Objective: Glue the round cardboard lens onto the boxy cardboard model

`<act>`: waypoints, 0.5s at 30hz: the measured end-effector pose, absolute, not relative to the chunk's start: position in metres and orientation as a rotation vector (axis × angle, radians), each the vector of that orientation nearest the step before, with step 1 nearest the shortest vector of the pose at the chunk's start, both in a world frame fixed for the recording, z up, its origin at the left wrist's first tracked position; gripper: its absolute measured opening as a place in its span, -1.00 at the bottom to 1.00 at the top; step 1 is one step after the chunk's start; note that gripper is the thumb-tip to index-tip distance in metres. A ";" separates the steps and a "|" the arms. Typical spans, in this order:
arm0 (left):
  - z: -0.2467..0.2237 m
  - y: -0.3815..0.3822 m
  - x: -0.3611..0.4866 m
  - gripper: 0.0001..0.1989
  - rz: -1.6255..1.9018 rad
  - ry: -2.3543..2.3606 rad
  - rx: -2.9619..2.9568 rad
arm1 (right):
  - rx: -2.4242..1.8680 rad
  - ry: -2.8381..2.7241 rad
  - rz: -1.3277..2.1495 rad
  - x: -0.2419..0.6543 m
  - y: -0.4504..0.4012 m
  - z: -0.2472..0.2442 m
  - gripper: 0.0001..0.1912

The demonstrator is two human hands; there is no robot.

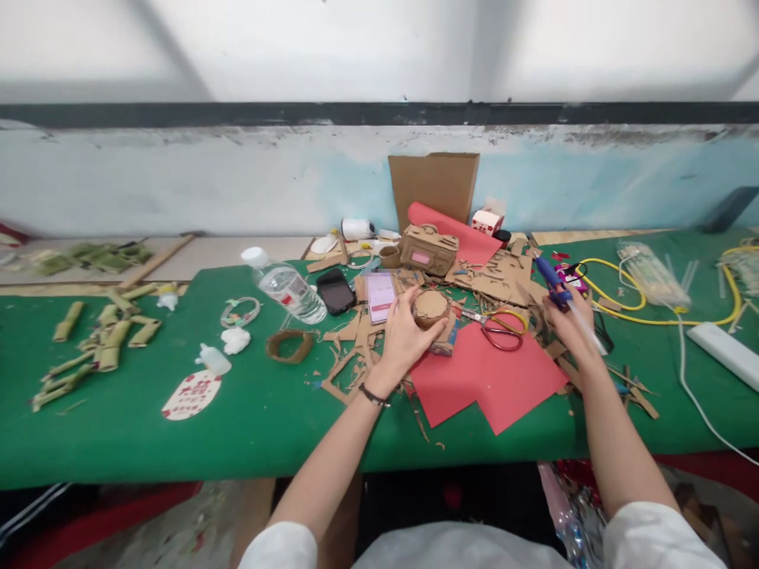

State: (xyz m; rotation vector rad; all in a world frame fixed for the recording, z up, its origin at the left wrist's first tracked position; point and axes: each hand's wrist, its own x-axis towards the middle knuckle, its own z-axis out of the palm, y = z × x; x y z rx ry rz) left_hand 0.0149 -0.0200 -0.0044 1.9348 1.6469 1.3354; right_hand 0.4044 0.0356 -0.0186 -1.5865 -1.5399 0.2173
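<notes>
My left hand (pixel 408 336) is wrapped round a small cardboard piece with a round top (pixel 431 307), near the middle of the table. To the right, my right hand (pixel 572 320) grips a blue glue gun (pixel 551 278), its nozzle pointing up and to the left. Scissors with yellow and red handles (pixel 501 328) lie between my hands, partly on red paper (pixel 492 379). Just behind the round piece stands a cardboard model shaped like a camera or radio (pixel 430 250). A lit phone (pixel 380 297) lies by my left hand.
Cardboard scraps (pixel 349 363) surround the work spot. Left are a water bottle (pixel 293 291), a dark phone (pixel 336 292), a brown ring (pixel 288 346) and green stalk pieces (pixel 110 340). Right are a yellow cable (pixel 652 320), a white power strip (pixel 726 354) and bagged sticks (pixel 652 276).
</notes>
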 end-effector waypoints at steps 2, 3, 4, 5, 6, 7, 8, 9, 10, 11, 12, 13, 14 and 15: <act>-0.005 -0.018 0.015 -0.13 1.363 1.496 1.941 | -1.493 -1.403 0.429 0.396 0.035 -0.019 -0.46; -0.005 -0.016 0.014 -0.10 1.355 1.395 1.958 | -1.439 -1.353 0.518 0.391 0.034 -0.018 -0.45; -0.006 -0.013 0.013 -0.07 1.336 1.299 1.980 | -1.397 -1.323 0.596 0.387 0.033 -0.016 -0.45; -0.006 -0.010 0.012 -0.06 1.313 1.222 2.008 | -1.368 -1.307 0.663 0.382 0.031 -0.013 -0.47; -0.008 -0.007 0.011 -0.06 1.293 1.168 2.038 | -1.344 -1.299 0.714 0.377 0.029 -0.010 -0.50; -0.011 -0.003 0.010 -0.07 1.280 1.138 2.065 | -1.321 -1.303 0.766 0.372 0.027 -0.006 -0.53; -0.015 -0.001 0.009 -0.11 1.280 1.133 2.089 | -1.293 -1.315 0.816 0.367 0.026 -0.002 -0.54; -0.019 0.002 0.008 -0.15 1.298 1.146 2.108 | -1.263 -1.333 0.875 0.362 0.024 0.002 -0.55; -0.025 0.003 0.006 -0.20 1.336 1.170 2.124 | -1.231 -1.345 0.928 0.356 0.024 0.007 -0.54; -0.030 0.003 0.004 -0.25 1.386 1.205 2.136 | -1.201 -1.348 0.974 0.350 0.024 0.012 -0.52; -0.036 0.003 0.002 -0.31 1.439 1.242 2.150 | -1.169 -1.342 1.016 0.344 0.024 0.016 -0.51; -0.041 0.002 -0.001 -0.37 1.493 1.277 2.173 | -1.139 -1.331 1.047 0.337 0.026 0.019 -0.51; -0.044 0.001 -0.004 -0.43 1.523 1.302 2.206 | -1.118 -1.321 1.065 0.331 0.028 0.022 -0.51; -0.047 0.000 -0.006 -0.48 1.547 1.323 2.241 | -1.104 -1.320 1.079 0.324 0.030 0.024 -0.51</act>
